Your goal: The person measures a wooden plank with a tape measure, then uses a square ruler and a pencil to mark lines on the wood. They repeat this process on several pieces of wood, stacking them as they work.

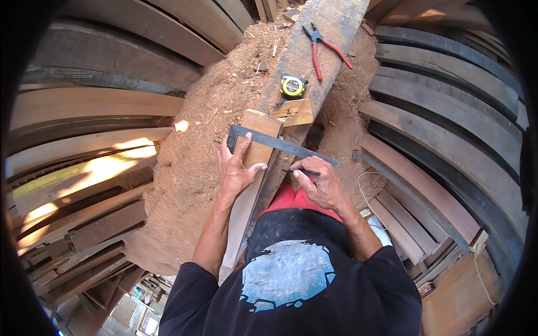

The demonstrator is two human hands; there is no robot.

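A wooden board point(259, 122) lies lengthwise in front of me, running back toward my body. Across its face sits a dark metal try square point(286, 147), its thick stock against the board's left edge and its blade reaching past the right edge. My left hand point(236, 171) grips the square's stock end, index finger on top and thumb pressing on the board. Just right of the board, below the blade, my right hand point(320, 186) pinches a thin black marking pen point(302, 172). Its tip points left toward the board.
On the long workbench plank point(305, 61) lie red-handled pliers point(323, 47), a yellow-and-black tape measure point(293, 86) and a small wood offcut point(296, 112). Shavings and sawdust point(185, 185) cover the ground. Stacked timber point(92, 106) rises on the left, more planks point(443, 101) on the right.
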